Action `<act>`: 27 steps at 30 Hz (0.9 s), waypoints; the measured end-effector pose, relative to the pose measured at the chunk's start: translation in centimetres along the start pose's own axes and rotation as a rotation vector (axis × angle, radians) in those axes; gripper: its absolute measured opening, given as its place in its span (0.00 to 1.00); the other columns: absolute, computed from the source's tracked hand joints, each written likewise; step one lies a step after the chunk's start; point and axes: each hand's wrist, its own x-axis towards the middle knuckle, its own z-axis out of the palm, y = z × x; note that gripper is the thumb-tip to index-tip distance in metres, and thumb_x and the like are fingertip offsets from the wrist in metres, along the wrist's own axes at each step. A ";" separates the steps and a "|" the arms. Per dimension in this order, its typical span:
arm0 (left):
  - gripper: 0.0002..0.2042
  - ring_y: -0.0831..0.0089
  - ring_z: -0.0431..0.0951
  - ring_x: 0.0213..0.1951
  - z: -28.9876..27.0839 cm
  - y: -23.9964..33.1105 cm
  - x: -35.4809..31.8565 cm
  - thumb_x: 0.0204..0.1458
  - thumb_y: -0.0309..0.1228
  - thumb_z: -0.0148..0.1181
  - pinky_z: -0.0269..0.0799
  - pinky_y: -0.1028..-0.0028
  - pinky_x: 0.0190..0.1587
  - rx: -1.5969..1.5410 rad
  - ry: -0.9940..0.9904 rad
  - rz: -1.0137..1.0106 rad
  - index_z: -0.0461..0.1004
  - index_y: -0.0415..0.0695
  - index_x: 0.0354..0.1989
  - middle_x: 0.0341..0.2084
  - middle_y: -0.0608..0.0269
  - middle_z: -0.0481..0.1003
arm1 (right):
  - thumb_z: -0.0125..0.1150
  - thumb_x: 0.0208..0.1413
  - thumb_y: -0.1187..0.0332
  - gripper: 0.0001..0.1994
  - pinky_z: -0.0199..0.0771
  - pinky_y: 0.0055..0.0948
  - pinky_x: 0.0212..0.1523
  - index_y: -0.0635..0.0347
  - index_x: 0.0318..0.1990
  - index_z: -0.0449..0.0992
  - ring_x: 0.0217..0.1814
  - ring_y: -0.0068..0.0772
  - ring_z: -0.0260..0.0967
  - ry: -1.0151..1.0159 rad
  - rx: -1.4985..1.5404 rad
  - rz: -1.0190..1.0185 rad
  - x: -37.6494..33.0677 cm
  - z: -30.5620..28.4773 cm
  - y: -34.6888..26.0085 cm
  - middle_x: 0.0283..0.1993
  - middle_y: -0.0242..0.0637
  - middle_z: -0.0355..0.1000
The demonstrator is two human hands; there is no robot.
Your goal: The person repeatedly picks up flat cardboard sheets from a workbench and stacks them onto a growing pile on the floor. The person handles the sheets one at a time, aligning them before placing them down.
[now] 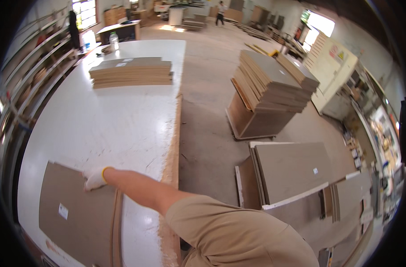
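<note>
My right hand [95, 179], in a white glove with a yellow cuff, reaches across to the left and grips the far edge of a grey-brown board [78, 209]. Its fingertips are partly hidden at that edge, and one digit lies on the top face. The board bears a small white label, and at least one more board edge shows beneath its right side. Both rest on a large white-topped table [118, 120]. My left hand is not in view.
A stack of boards [132, 71] lies on the table's far end, near a clear bottle [114, 41]. To the right stand a tall board stack [274, 80] and lower boards [296, 171]. Metal racks [38, 55] line the left. A person [220, 13] is far off.
</note>
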 end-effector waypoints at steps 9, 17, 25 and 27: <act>0.36 0.50 0.70 0.68 -0.6 -0.7 0.6 0.62 0.54 0.60 0.69 0.43 0.65 0.074 0.114 0.063 0.69 0.42 0.72 0.69 0.44 0.70 | 0.67 0.52 0.49 0.48 0.65 0.44 0.75 0.51 0.81 0.58 0.80 0.53 0.60 -0.023 -0.020 -0.139 0.7 0.7 -0.3 0.78 0.50 0.63; 0.28 0.63 0.69 0.71 1.2 -5.4 -3.1 0.68 0.36 0.56 0.63 0.63 0.74 0.128 0.274 0.171 0.67 0.32 0.72 0.71 0.51 0.69 | 0.66 0.58 0.52 0.44 0.64 0.38 0.75 0.59 0.80 0.59 0.79 0.50 0.61 -0.242 0.171 -0.122 4.7 -2.5 3.0 0.77 0.55 0.63; 0.42 0.61 0.62 0.75 5.1 -6.5 -10.3 0.58 0.47 0.61 0.53 0.65 0.76 0.038 0.445 0.285 0.59 0.34 0.78 0.74 0.53 0.65 | 0.60 0.67 0.56 0.42 0.50 0.40 0.82 0.58 0.83 0.48 0.88 0.50 0.44 -0.270 -0.156 -0.175 -0.6 -0.7 6.8 0.86 0.51 0.44; 0.38 0.61 0.65 0.73 4.3 -7.5 -12.8 0.62 0.47 0.60 0.56 0.65 0.75 0.079 0.521 0.314 0.63 0.34 0.75 0.71 0.53 0.68 | 0.61 0.66 0.67 0.40 0.51 0.39 0.82 0.58 0.82 0.49 0.88 0.46 0.43 -0.396 -0.074 -0.192 -3.5 -2.9 9.1 0.86 0.49 0.46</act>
